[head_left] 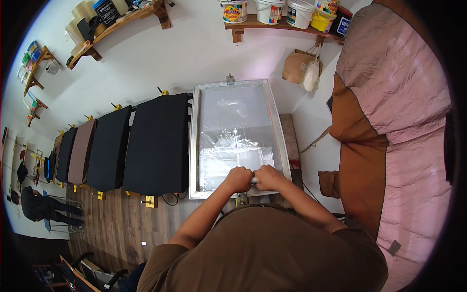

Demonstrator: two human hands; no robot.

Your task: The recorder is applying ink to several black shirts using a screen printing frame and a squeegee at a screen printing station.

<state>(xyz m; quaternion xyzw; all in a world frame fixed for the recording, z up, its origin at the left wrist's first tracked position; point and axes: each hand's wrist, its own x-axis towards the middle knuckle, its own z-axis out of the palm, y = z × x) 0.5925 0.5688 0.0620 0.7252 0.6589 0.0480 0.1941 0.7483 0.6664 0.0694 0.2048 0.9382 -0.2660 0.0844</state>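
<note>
In front of me lies a screen printing frame with a pale metal rim. Its mesh is grey-white, with shiny, wrinkled clear patches in the middle and lower part. My left hand and my right hand are side by side over the frame's near end, both closed in fists. Between them shows a short piece of a pale bar, which both hands grip. The rest of the bar is hidden by my fingers, so its kind cannot be made out.
Left of the frame runs a row of boards with black garments and a brown garment, held by yellow brackets. Paint buckets fill a wall shelf. A pink and brown quilted cover hangs at right. Another person stands far left.
</note>
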